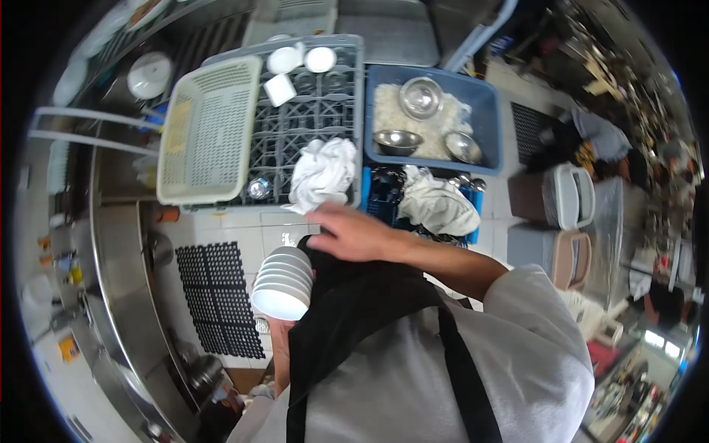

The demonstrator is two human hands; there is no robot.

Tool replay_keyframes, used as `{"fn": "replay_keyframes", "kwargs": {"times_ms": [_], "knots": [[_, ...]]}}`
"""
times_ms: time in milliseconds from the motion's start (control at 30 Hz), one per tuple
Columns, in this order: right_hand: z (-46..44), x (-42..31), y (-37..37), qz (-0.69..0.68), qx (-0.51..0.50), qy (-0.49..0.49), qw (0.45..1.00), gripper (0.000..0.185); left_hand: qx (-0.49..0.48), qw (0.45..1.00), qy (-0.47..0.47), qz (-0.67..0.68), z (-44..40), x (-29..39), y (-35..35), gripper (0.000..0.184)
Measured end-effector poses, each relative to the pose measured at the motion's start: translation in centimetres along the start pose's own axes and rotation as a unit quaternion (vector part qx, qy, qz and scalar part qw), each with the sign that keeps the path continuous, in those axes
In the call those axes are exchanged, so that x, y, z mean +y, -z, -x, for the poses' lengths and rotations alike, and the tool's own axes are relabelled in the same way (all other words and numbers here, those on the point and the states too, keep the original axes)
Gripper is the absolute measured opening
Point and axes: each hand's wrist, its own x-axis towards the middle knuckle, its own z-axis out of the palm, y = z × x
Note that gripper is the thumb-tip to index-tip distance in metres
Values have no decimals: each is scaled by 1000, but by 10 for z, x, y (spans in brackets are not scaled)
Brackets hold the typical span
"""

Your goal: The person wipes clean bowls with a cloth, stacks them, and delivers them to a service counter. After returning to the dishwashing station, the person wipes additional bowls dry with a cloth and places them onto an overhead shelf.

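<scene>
A leaning stack of white bowls [282, 279] is held low in front of me, on the left side of my black apron. My left hand [279, 325] supports it from below, its fingers mostly hidden behind the bowls. My right hand [343, 232] reaches across the apron with fingers apart and nothing in them. Just beyond its fingertips a crumpled white cloth [323, 173] lies on the grey dish rack [357, 111]. White cups [320, 59], a square white dish [280, 90] and a small glass [259, 188] also sit in that rack.
A cream perforated basket [210, 133] rests on the rack's left part. Right of it, a blue tub [484, 122] holds metal bowls [421, 98] on pale contents. Another cloth [439, 203] covers a blue crate. Black mats [220, 299], bins [565, 196] and a steel counter [122, 251] surround me.
</scene>
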Motion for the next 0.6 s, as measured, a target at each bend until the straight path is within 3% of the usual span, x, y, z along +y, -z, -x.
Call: {"fn": "replay_keyframes", "kwargs": {"times_ms": [33, 100, 167, 200, 267, 300, 333, 367, 400, 533, 600], "knots": [[0, 17, -3, 97, 57, -33, 993, 48, -17, 1000, 5, 3, 6, 0, 2, 59], [-4, 35, -1, 239, 145, 44, 959, 55, -47, 999, 5, 4, 13, -1, 3, 58], [-5, 59, -14, 312, 138, 65, 938, 50, -67, 998, -4, 9, 17, -5, 3, 57], [-7, 69, -15, 311, 130, 78, 938, 50, -8, 999, -30, 33, 20, -12, -5, 57], [-19, 86, -5, 288, 43, 37, 956, 42, 15, 998, -43, 39, 22, -15, -19, 58], [-25, 93, 7, 147, 50, 70, 985, 31, 38, 997, -45, 40, 21, -17, -23, 58], [-22, 78, 14, 29, 118, 76, 990, 28, 65, 995, -55, 43, 19, -17, -18, 58], [-16, 32, 37, -48, 114, -38, 992, 31, 69, 994, -75, 44, 19, -19, -18, 58], [-9, 13, 57, -47, 133, 34, 989, 29, 51, 994, -75, 64, 18, -21, -17, 58], [42, -71, 96, -254, 86, 102, 958, 18, -44, 995, -59, 69, 11, -23, -16, 56], [59, -76, 83, -138, 113, 164, 970, 24, -43, 993, -52, 101, 1, -27, -3, 60]]}}
